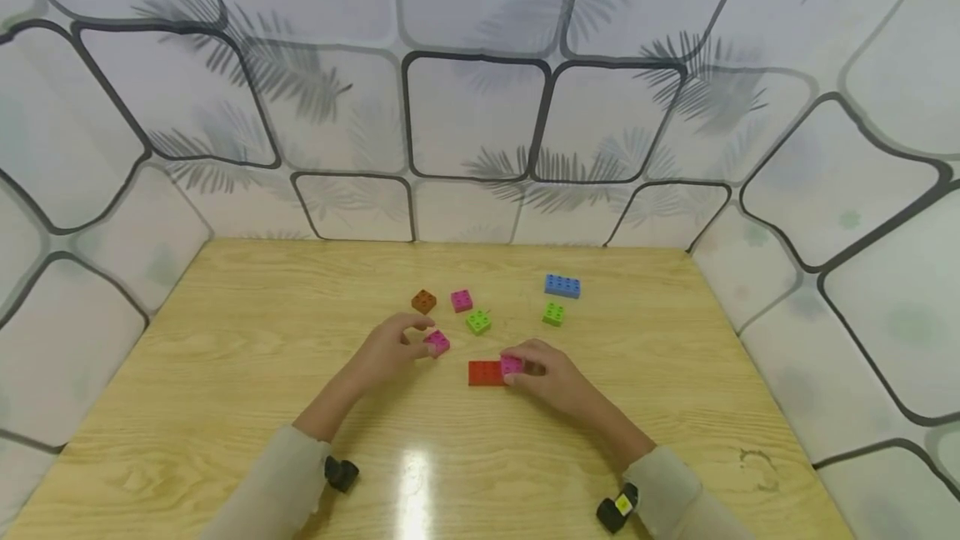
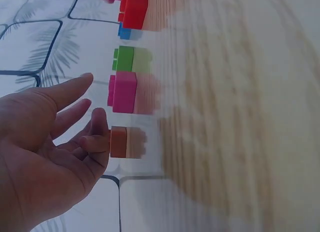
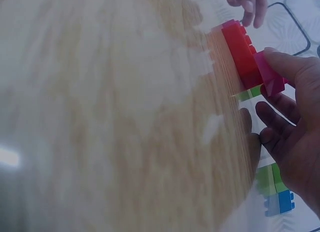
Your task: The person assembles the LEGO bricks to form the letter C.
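Between thumb and fingers, my right hand (image 1: pixel 553 377) pinches a pink toy brick (image 1: pixel 512 365) at the right end of a long red brick (image 1: pixel 484 373). In the right wrist view the held pink brick (image 3: pixel 269 74) is tilted against the top of the red brick (image 3: pixel 241 56), which lies studs up on the table. My left hand (image 1: pixel 386 354) hovers beside another pink brick (image 1: pixel 439 342), thumb and fingers spread apart. From the left wrist, that hand (image 2: pixel 55 147) shows nothing in its grasp, and a pink brick (image 2: pixel 124 92) stands beyond its fingertips.
Behind the hands on the wooden table (image 1: pixel 262 315) lie a brown brick (image 1: pixel 423 301), a pink square brick (image 1: pixel 461 300), a green brick (image 1: pixel 478 322), a second green brick (image 1: pixel 553 314) and a long blue brick (image 1: pixel 562 286). A patterned wall (image 1: pixel 465 211) borders the table's back edge.
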A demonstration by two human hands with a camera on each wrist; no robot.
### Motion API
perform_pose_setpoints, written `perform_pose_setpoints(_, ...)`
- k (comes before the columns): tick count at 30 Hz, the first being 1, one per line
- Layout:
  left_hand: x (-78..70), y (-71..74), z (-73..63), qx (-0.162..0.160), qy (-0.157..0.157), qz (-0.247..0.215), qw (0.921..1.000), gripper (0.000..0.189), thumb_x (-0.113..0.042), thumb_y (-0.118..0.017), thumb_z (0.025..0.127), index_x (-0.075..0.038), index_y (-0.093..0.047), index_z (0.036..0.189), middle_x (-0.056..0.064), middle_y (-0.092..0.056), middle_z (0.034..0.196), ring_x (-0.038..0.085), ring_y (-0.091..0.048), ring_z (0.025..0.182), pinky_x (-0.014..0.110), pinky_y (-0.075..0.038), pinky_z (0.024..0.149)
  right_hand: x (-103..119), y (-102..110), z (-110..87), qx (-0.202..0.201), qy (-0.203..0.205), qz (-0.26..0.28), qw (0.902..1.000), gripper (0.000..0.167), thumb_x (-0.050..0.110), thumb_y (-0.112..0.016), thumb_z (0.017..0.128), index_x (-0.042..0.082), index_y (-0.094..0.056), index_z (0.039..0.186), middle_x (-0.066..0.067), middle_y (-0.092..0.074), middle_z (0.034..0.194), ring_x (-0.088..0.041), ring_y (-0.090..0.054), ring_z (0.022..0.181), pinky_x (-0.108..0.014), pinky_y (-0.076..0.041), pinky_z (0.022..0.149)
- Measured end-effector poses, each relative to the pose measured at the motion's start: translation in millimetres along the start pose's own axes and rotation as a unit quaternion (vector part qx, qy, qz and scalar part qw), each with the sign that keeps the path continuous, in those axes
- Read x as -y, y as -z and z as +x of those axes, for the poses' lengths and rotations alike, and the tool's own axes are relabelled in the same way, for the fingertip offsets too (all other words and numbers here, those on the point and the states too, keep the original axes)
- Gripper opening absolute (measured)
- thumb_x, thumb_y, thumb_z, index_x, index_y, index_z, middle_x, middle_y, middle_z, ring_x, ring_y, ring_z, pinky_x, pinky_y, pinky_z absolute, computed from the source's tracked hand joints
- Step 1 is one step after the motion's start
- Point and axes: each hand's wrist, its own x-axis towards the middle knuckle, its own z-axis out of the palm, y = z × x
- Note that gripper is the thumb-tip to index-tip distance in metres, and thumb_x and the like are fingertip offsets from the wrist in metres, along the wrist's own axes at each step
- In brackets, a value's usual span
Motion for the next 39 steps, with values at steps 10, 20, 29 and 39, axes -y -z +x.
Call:
perform_pose_setpoints(10,4.3,-6.3,10.3,0.021,0.0,0.02,0.9996,0.047,-0.017,-0.072,0.094,-0.007,-0.059,0.137,0.014,-0.063,0.131,0.028,-0.062,0.113,0.045,-0.052,0.094,-2,-1,0.1,0.003,-0.003,-0.004,1.0,0.043,0.041,-0.067,0.096,0.022,-0.065,0.135,0.008,-0.062,0.119,-0.015,-0.053,0.101,-0.027,-0.047,0.085)
perform_pose_setpoints(20,0.5,-9.8,8.2,0.02,-0.016,0.034,0.9991,0.045,-0.011,-0.074,0.091,-0.002,-0.061,0.133,0.016,-0.063,0.129,0.035,-0.057,0.124,0.053,-0.046,0.104,-2,-2,-0.5,0.0,-0.003,-0.013,0.9999,0.043,0.041,-0.068,0.096,0.022,-0.065,0.135,0.008,-0.063,0.12,-0.014,-0.054,0.103,-0.028,-0.047,0.087)
perform_pose_setpoints(29,-1.9,-12.5,8.7,0.022,-0.009,0.043,0.9988,0.041,-0.012,-0.073,0.092,-0.006,-0.063,0.131,0.013,-0.064,0.128,0.031,-0.058,0.121,0.05,-0.048,0.102,-2,-1,-0.5,-0.001,-0.009,-0.008,0.9999,0.043,0.043,-0.067,0.096,0.023,-0.065,0.134,0.01,-0.062,0.12,-0.014,-0.053,0.103,-0.028,-0.047,0.087)
perform_pose_setpoints(39,2.1,-12.1,8.4,0.023,-0.007,0.029,0.9993,0.038,-0.014,-0.071,0.095,-0.01,-0.063,0.132,0.01,-0.062,0.132,0.027,-0.06,0.117,0.046,-0.051,0.096,1,-1,-1.0,-0.005,-0.011,-0.004,0.9999,0.042,0.04,-0.068,0.096,0.023,-0.066,0.134,0.007,-0.063,0.12,-0.015,-0.053,0.104,-0.031,-0.047,0.088)
